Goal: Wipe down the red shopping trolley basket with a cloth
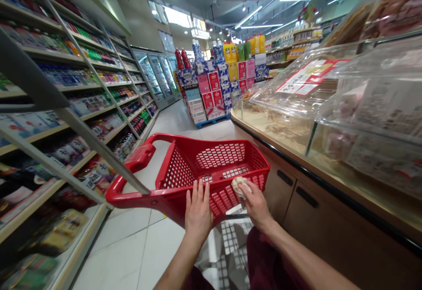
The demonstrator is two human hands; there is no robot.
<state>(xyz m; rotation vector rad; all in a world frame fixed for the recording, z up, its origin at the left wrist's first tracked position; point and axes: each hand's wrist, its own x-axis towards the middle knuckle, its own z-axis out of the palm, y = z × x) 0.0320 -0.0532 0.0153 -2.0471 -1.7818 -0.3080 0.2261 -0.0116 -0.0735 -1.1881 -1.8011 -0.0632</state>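
A red plastic shopping cart (184,202) stands right in front of me, its basket showing bare lattice walls and floor. My left hand (198,206) lies flat with fingers stretched against the near side of the basket, the fingertips at the rim. Crumpled in my right hand (256,204) is a whitish cloth (240,186), pressed on the rim near the basket's right end. The thumb and fingers close around it. Part of the cloth is hidden by the fingers.
Stocked shelves (82,92) line the left side. On the right runs a display counter (283,136) with clear plastic food packs (296,83). Stacked drink cartons (211,92) stand on a blue pallet (212,122) ahead. A grey metal bar (99,149) crosses the left foreground.
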